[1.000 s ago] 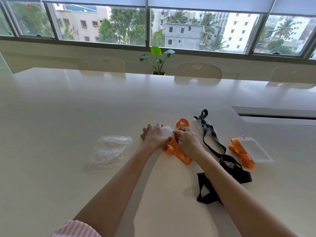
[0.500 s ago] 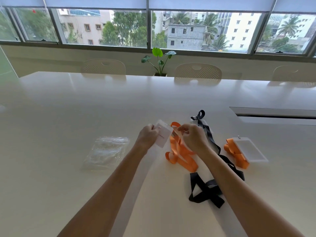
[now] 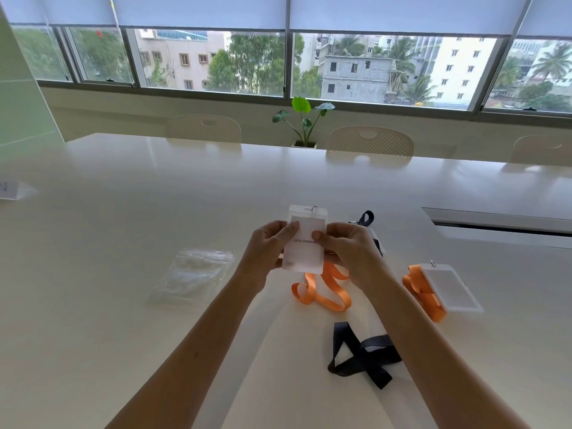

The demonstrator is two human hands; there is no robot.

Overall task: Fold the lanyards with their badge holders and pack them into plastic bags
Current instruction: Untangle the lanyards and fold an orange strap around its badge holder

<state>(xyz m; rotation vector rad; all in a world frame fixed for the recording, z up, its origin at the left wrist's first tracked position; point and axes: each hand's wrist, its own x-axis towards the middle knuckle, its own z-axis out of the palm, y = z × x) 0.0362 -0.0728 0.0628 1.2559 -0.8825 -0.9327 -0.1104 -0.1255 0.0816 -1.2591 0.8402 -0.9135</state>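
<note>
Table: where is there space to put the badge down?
Bare table left of the plastic bags, and between the bags and the orange lanyard. It is crowded to the right, around the black lanyard and the second badge holder.

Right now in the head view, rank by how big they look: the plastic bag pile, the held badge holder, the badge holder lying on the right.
1. plastic bag pile
2. held badge holder and badge holder lying on the right: these look alike; the held one is nearer the camera, so unranked.

So the count: three badge holders, one held up point(image 3: 305, 239), one lying flat on the right point(image 3: 448, 287), one mostly hidden behind the right wrist point(image 3: 376, 239). Two orange lanyards point(image 3: 325, 289) point(image 3: 419, 292), one black lanyard point(image 3: 365, 357). One pile of plastic bags point(image 3: 193, 274). Three chairs point(image 3: 204, 129) point(image 3: 370, 142) point(image 3: 540, 150), one plant point(image 3: 305, 119).
</note>
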